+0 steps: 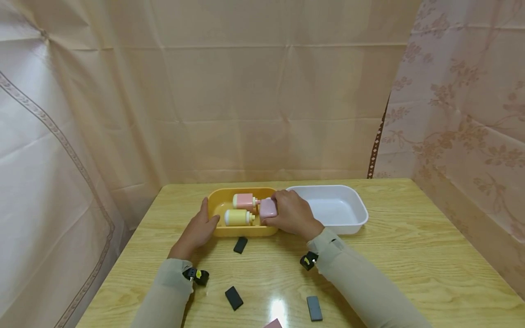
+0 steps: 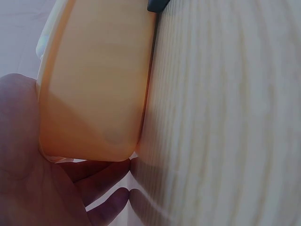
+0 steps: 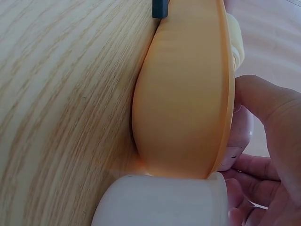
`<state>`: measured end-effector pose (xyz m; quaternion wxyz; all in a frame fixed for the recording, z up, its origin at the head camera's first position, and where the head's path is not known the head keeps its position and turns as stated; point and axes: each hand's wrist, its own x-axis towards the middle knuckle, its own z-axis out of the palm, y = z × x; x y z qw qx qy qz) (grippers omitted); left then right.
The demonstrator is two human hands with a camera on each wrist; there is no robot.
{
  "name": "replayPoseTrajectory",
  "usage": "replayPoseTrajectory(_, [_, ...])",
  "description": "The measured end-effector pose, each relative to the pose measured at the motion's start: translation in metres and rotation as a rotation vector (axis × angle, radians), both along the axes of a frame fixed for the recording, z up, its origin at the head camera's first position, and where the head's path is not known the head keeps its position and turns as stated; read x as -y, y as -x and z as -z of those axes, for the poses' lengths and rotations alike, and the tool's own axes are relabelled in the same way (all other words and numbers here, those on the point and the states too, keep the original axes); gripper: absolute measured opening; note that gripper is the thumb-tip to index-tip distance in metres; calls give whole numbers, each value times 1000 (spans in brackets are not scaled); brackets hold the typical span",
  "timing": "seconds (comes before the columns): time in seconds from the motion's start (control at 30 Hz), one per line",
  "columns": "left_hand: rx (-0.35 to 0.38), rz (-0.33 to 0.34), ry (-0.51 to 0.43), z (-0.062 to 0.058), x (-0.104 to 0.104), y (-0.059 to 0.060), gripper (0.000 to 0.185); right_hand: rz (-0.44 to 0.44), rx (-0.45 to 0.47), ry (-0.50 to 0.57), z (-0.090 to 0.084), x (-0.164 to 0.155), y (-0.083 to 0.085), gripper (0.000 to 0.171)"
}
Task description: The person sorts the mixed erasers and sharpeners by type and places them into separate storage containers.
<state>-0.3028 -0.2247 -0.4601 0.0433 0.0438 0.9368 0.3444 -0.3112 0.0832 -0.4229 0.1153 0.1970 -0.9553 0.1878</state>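
Note:
My left hand (image 1: 198, 230) holds the left end of a yellow-orange tray (image 1: 246, 231), thumb at the front corner of the rim and fingers along the end wall. In the left wrist view the fingertips (image 2: 123, 197) come down right at the tabletop. With my right hand (image 1: 294, 212) I grip a lilac bottle (image 1: 268, 207) at the tray's right end, thumb on its near side. In the tray, a pink bottle (image 1: 244, 201) and a yellow bottle (image 1: 237, 217) lie on their sides, necks pointing right.
A white tray (image 1: 337, 227) stands right beside the yellow-orange one. On the wooden table (image 1: 410, 255) lie a black block (image 1: 240, 245), another black block (image 1: 234, 298) and a grey block (image 1: 314, 308). A pink piece (image 1: 273, 324) shows at the bottom edge. Curtains (image 1: 262, 91) hang behind.

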Motion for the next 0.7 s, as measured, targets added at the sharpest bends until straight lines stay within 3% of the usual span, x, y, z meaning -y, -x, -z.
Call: replayPoseTrajectory(0.7, [0, -1, -2, 1, 1, 1, 83, 9, 37, 40, 3, -1, 1, 72])
